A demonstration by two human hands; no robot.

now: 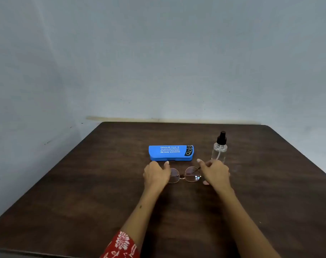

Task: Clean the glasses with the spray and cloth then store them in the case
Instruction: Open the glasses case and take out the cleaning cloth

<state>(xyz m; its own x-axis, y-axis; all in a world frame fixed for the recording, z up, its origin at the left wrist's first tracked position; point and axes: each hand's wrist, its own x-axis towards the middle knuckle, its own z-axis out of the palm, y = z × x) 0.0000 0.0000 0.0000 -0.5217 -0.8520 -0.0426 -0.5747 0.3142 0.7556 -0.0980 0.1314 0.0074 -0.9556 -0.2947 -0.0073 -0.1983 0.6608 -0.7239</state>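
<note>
Round thin-framed glasses (pixel 185 175) lie lenses-up on the dark wooden table (pixel 95 185), just in front of a shut blue glasses case (pixel 170 152) with white print. My left hand (pixel 155 174) curls over the left end of the frame and hides that lens edge. At the right end, my right hand (pixel 216 173) closes on the hinge, with its thumb below and its index finger raised. A clear spray bottle (pixel 219 150) with a black pump top stands upright behind my right hand.
The table's far edge runs along a pale blue-grey wall (pixel 158 62). A red patterned sleeve (pixel 121 244) shows at the bottom of the view. Bare tabletop stretches to the left and right of the objects.
</note>
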